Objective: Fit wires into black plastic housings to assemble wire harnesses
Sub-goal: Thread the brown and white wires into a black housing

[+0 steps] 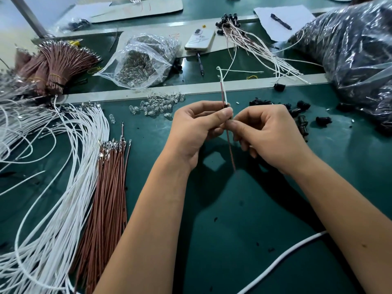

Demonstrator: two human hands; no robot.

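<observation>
Above the green mat, my left hand (197, 126) and my right hand (267, 132) meet fingertip to fingertip. Between them a small black housing (226, 106) is mostly hidden; my left thumb and forefinger pinch it. A white wire (223, 85) rises from the housing and curls at its top. A brown wire (230, 149) hangs down below the fingers, and my right hand pinches it close under the housing. Loose white wires (70, 166) and brown wires (108, 187) lie fanned out at the left. Loose black housings (297, 111) lie scattered to the right.
Small clear bulbs (157, 105) sit ahead of my hands, more in an open plastic bag (142, 60). Bundled brown wires (61, 64) lie far left, finished harnesses (254, 43) far right, beside a phone (199, 39). A large plastic bag (356, 52) fills the right. A white cable (282, 259) crosses bottom right.
</observation>
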